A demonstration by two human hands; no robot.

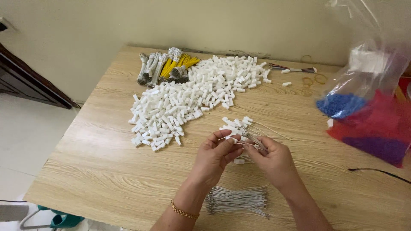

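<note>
I see two bare hands meeting above a wooden table [107, 171]. My left hand [216, 156] pinches a small white plastic connector [233, 139] between thumb and fingertips. My right hand [274, 160] is closed around thin white wires [257, 143], touching that connector. A small cluster of finished connectors [235, 124] lies just beyond. A large pile of white connectors [192, 98] spreads farther back.
</note>
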